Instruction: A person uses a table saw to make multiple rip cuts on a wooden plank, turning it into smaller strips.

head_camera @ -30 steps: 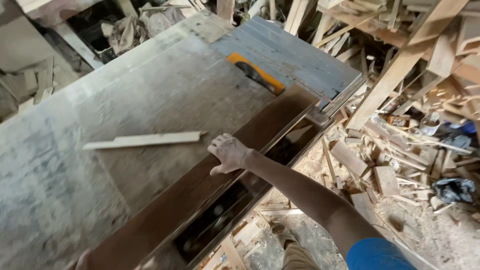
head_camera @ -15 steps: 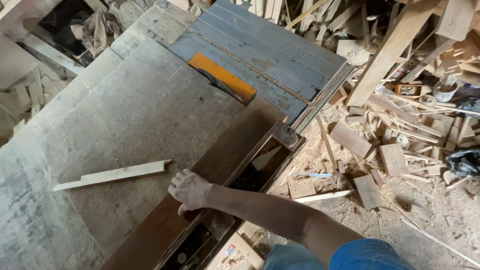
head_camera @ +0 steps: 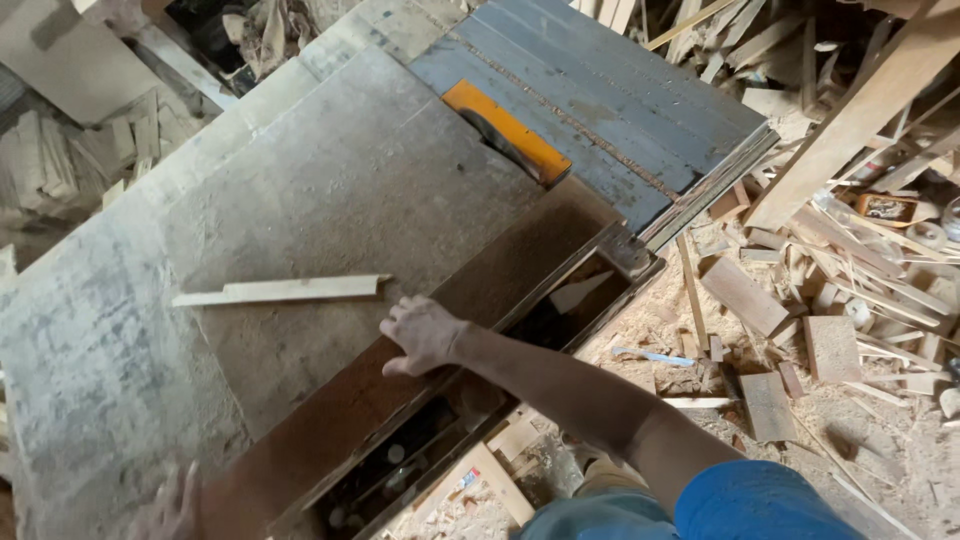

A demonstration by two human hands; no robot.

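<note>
The left hand (head_camera: 172,505) is cut off by the lower edge of the picture and it is blurred; only some spread fingers show above the edge, and it is not possible to tell what they do or if they hold something. The right hand (head_camera: 424,333) is seen well. It lies palm down on the brown board (head_camera: 400,380) along the near side of the saw table (head_camera: 330,190), with the fingers loosely curled and gripping nothing. The thin wooden strip (head_camera: 283,291) lies flat on the dusty table top, just beside the fingertips of the right hand but apart from them.

Under the brown board there is a dark opening (head_camera: 400,465) in the frame of the table; what is inside is hard to make out. Farther on the table stands an orange blade guard (head_camera: 508,132), and the blade under it is mostly hidden. Behind it is a grey-blue slatted top (head_camera: 620,110).

On the floor at the right, many wood offcuts (head_camera: 790,300) lie in the sawdust. A long plank (head_camera: 850,120) leans across them.
</note>
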